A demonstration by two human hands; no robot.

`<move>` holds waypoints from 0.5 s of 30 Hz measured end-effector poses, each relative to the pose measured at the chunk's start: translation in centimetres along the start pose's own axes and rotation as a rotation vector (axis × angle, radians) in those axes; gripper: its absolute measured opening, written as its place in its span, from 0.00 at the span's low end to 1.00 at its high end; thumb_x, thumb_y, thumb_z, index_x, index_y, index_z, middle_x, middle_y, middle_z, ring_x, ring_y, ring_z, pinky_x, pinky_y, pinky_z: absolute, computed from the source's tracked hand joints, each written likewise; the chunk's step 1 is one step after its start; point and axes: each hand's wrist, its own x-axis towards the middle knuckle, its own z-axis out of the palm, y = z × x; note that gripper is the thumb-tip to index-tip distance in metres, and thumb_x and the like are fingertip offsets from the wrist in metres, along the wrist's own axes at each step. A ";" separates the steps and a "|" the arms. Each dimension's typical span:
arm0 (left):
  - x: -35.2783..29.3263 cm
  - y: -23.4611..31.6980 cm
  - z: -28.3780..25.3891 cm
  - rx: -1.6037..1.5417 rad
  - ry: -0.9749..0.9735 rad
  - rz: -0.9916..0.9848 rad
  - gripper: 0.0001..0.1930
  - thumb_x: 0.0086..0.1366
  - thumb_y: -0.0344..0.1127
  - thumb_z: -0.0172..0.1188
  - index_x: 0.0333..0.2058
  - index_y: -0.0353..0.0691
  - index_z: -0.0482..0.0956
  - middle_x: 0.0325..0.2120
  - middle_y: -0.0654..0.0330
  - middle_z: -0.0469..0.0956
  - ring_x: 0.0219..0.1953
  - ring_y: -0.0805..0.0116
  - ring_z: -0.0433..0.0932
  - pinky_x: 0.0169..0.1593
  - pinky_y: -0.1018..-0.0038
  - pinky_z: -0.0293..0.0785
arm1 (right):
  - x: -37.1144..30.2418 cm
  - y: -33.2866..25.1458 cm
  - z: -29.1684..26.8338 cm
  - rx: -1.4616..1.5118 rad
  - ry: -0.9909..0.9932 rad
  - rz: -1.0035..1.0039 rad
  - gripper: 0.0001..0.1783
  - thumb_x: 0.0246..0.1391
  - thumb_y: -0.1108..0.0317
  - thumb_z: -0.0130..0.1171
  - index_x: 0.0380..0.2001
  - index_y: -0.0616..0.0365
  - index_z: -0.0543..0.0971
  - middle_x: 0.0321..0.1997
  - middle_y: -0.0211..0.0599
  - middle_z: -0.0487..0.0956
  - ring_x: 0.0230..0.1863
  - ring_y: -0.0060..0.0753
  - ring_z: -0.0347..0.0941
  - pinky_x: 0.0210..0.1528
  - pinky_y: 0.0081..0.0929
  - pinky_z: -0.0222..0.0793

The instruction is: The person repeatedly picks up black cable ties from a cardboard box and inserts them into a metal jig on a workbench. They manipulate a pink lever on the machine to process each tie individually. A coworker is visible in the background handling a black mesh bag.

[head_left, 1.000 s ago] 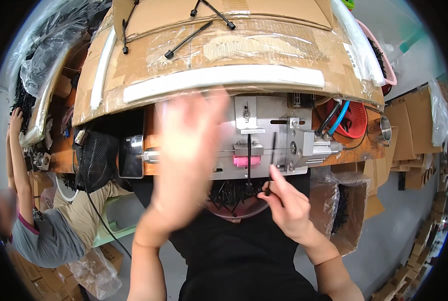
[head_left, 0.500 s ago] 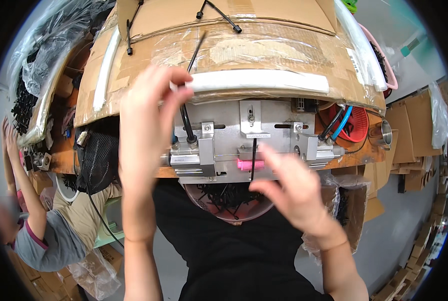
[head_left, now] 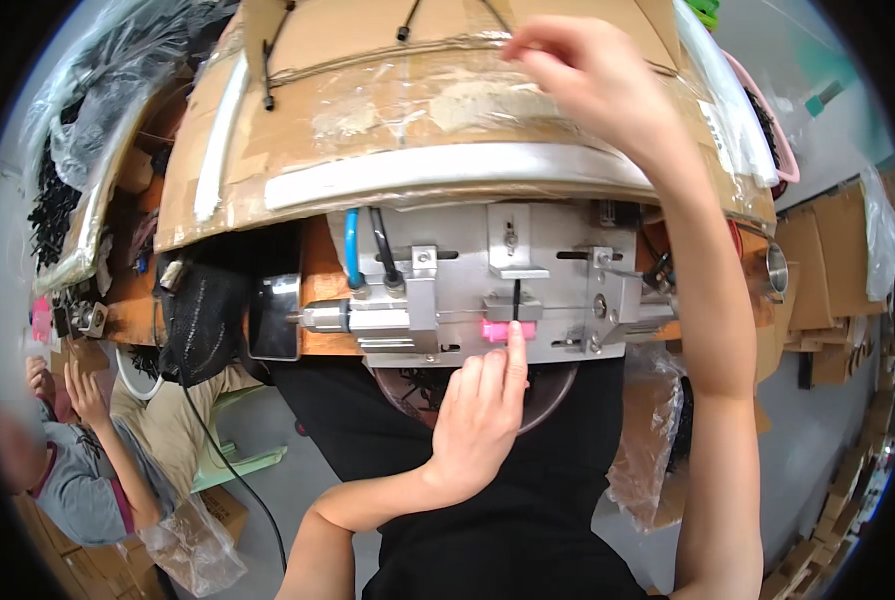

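Note:
My left hand (head_left: 475, 415) reaches up from below with its index finger stretched out and the others loosely bent. That fingertip rests at the lower end of a thin black rod (head_left: 516, 297), over the pink block (head_left: 492, 330) of a metal fixture (head_left: 462, 240). The rod runs upright below the fixture's central bracket (head_left: 512, 258). Far up, over the cardboard box, my right hand (head_left: 592, 75) pinches the end of another black rod (head_left: 493, 14), whose upper part leaves the picture. Its fingertips partly cover that rod.
More black rods (head_left: 267, 75) lie on the cardboard box (head_left: 367, 110), edged by a white padded strip (head_left: 447, 172). Metal cylinders (head_left: 382, 328) flank the fixture. Below hangs a bowl (head_left: 555, 400) of black parts. A dark flat device (head_left: 275, 318) lies left; a co-worker (head_left: 92, 480) sits farther left.
My left hand has come down from the white strip to the pink block. My right hand has left the fixture and risen to the box, shifting a rod there. The co-worker's hands have lowered.

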 end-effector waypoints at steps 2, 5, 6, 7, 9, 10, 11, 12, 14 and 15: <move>0.6 0.1 -0.3 0.035 -0.020 0.016 0.33 0.58 0.33 0.63 0.60 0.27 0.65 0.33 0.58 0.68 0.33 0.63 0.69 0.40 0.70 0.69 | -3.3 -2.3 -2.1 0.467 0.081 0.175 0.15 0.57 0.67 0.61 0.43 0.67 0.78 0.28 0.29 0.78 0.27 0.17 0.70 0.29 0.16 0.65; 0.8 -0.4 -0.9 0.017 -0.037 0.037 0.34 0.58 0.36 0.63 0.60 0.26 0.64 0.33 0.58 0.67 0.34 0.64 0.69 0.41 0.71 0.69 | -9.0 -4.5 -2.6 0.583 0.254 0.277 0.10 0.55 0.79 0.61 0.41 0.67 0.78 0.31 0.29 0.77 0.29 0.15 0.70 0.31 0.15 0.66; 1.0 -0.9 -1.7 -0.032 -0.034 0.048 0.35 0.57 0.37 0.64 0.61 0.28 0.64 0.34 0.58 0.68 0.36 0.64 0.69 0.42 0.72 0.69 | -11.4 -4.6 -2.1 0.563 0.296 0.251 0.07 0.53 0.81 0.61 0.37 0.66 0.78 0.31 0.30 0.77 0.29 0.18 0.71 0.32 0.17 0.67; 2.3 -1.6 -3.5 -0.077 -0.026 0.079 0.34 0.56 0.36 0.65 0.61 0.32 0.66 0.34 0.59 0.70 0.36 0.63 0.71 0.44 0.71 0.70 | -13.6 -4.7 -1.8 0.451 0.297 0.084 0.07 0.51 0.82 0.62 0.34 0.64 0.78 0.30 0.34 0.78 0.28 0.23 0.72 0.33 0.19 0.68; 5.4 -6.3 -6.7 -0.067 0.161 0.161 0.26 0.57 0.30 0.60 0.56 0.32 0.71 0.29 0.57 0.71 0.37 0.59 0.72 0.46 0.65 0.71 | -17.6 -6.1 0.4 0.359 0.246 -0.035 0.10 0.46 0.82 0.65 0.33 0.62 0.79 0.28 0.38 0.79 0.30 0.34 0.77 0.35 0.23 0.71; 8.5 -8.1 -8.9 -0.015 0.292 0.175 0.21 0.58 0.26 0.58 0.52 0.33 0.74 0.31 0.52 0.72 0.37 0.54 0.73 0.46 0.61 0.71 | -20.1 -6.7 1.8 0.358 0.197 0.039 0.13 0.43 0.83 0.68 0.34 0.62 0.79 0.30 0.39 0.81 0.32 0.37 0.78 0.34 0.27 0.73; 10.5 -10.4 -8.9 0.086 0.397 -0.092 0.18 0.59 0.24 0.56 0.49 0.34 0.75 0.35 0.48 0.73 0.39 0.50 0.73 0.45 0.59 0.71 | -21.2 -7.5 2.9 0.277 0.191 -0.025 0.16 0.40 0.83 0.69 0.35 0.63 0.79 0.31 0.43 0.81 0.31 0.40 0.78 0.34 0.30 0.75; 13.0 -13.2 -10.1 0.118 0.504 -0.052 0.16 0.62 0.25 0.54 0.49 0.36 0.75 0.37 0.45 0.73 0.39 0.48 0.73 0.46 0.59 0.71 | -22.6 -8.2 4.3 0.272 0.194 -0.004 0.17 0.40 0.83 0.69 0.37 0.65 0.79 0.31 0.44 0.81 0.30 0.42 0.78 0.33 0.30 0.75; 15.8 -19.9 -10.7 0.155 0.462 -0.121 0.16 0.62 0.26 0.58 0.50 0.39 0.76 0.38 0.47 0.74 0.41 0.53 0.75 0.47 0.63 0.72 | -24.1 -9.6 7.0 0.290 0.198 0.067 0.29 0.41 0.84 0.68 0.51 0.69 0.75 0.29 0.43 0.78 0.26 0.37 0.75 0.28 0.29 0.72; 16.9 -21.7 -10.8 0.099 0.382 -0.162 0.15 0.61 0.26 0.60 0.48 0.39 0.77 0.37 0.48 0.76 0.40 0.56 0.77 0.47 0.65 0.73 | -24.2 -9.6 7.9 0.224 0.223 0.041 0.35 0.41 0.85 0.68 0.56 0.70 0.71 0.27 0.41 0.76 0.23 0.34 0.71 0.27 0.30 0.69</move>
